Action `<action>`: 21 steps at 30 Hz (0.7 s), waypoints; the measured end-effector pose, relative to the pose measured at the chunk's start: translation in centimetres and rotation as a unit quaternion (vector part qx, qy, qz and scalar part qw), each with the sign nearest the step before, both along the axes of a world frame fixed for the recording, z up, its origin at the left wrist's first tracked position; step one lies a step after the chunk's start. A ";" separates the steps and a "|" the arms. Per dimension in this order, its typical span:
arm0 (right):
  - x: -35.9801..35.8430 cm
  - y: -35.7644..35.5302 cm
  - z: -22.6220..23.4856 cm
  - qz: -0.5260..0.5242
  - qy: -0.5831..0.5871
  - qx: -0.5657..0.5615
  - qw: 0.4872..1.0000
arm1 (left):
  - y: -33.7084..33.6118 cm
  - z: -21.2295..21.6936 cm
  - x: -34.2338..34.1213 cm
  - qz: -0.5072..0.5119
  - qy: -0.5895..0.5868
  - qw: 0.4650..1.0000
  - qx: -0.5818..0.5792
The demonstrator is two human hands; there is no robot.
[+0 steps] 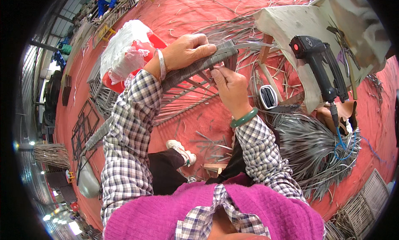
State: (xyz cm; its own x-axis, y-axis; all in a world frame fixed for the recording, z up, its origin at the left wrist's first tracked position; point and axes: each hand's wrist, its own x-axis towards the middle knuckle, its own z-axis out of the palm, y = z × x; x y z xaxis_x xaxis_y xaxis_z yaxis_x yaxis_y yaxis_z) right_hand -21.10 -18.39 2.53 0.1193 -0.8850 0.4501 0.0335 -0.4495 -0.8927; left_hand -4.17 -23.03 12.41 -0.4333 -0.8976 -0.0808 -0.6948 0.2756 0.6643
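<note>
A frame (195, 70) wrapped in grey plastic strips lies slanted in front of me, with open ribs stretching below its thick wrapped rail. My left hand (185, 53), wearing a silver bangle, is closed over the top of that rail, thumb along the wrapping. Just under the rail's right end, my right hand (230, 88) pinches the short dark end of a strip (211, 68) between thumb and finger; the other fingers curl in. A green bangle (244, 117) circles this wrist. Loose strips (257, 45) trail rightward from the rail's corner.
A black power tool (316, 61) and pliers (343, 49) rest on a cloth-covered stand (282, 22) at right. Below it lies a big bundle of grey strips (311, 144). A red container with white plastic (124, 49) stands at left. Another person (107, 0) works far left.
</note>
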 end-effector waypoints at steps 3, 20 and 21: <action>-1.2 0.3 0.5 -0.041 -0.011 0.040 0.998 | 0.1 0.2 0.4 0.008 0.007 1.000 0.011; 0.8 -2.0 1.3 0.025 -0.292 0.164 0.942 | -2.9 -0.2 -0.4 0.014 0.145 0.984 0.101; 0.7 -2.0 1.3 0.007 -0.263 0.146 0.954 | -2.8 -0.3 -0.5 0.006 0.148 0.983 0.103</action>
State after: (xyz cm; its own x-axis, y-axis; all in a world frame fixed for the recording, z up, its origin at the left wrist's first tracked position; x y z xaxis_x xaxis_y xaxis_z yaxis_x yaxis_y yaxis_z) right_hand -20.36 -20.41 3.82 -0.0424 -0.9816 0.1862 0.5152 -0.1812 -0.8377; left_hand -4.64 -25.80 12.08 -0.4546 -0.8807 -0.1334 -0.4641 0.1064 0.8793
